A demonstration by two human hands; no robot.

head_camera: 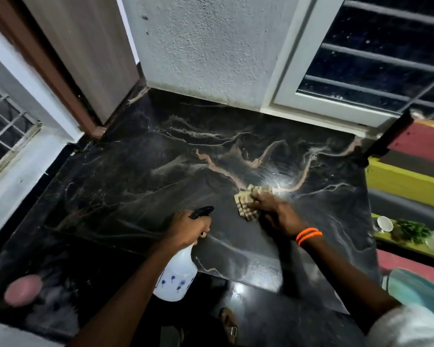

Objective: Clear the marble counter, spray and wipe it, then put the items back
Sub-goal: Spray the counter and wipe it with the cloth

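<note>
Counter of black marble with pale pink veins, bare of items. Spray bottle at its near edge: white, blue flower-like print, no readable writing; long axis tilted, black nozzle up and pointing right, toward the cloth. Left hand, fingers wrapped round the bottle's neck. Right hand, orange bracelet at the wrist, fingers pressed down on a checked beige cloth, flat on the counter just right of the nozzle. White cup on a yellow ledge right of the counter.
</note>
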